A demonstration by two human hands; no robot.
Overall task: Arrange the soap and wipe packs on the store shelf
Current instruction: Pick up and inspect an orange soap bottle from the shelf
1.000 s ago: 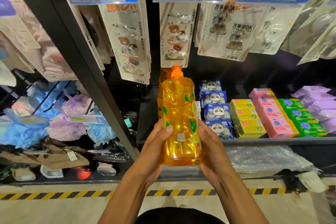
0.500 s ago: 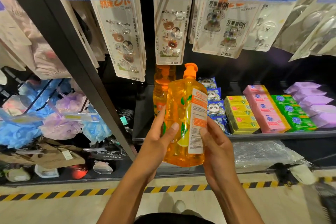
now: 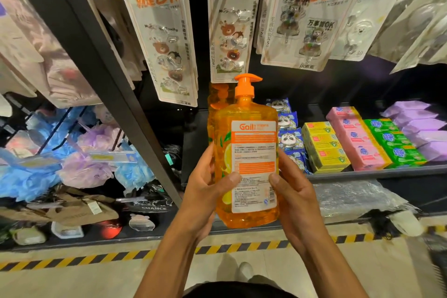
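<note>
An orange pump bottle of liquid soap stands upright in the air in front of the shelf, its white and orange back label facing me. My left hand grips its left side and my right hand grips its right side, thumbs on the label. Behind it on the shelf stands a second orange bottle. To the right lie blue panda wipe packs, then rows of yellow, pink and green soap bars, and purple packs.
The black shelf edge runs at hand height. Carded hook packs hang just above the bottle under price tags. A black upright post stands left, with bath sponges beyond. Striped tape marks the floor.
I have turned the bottle in my hands, so its back label now faces me instead of the plain side. The pump head now points right.
</note>
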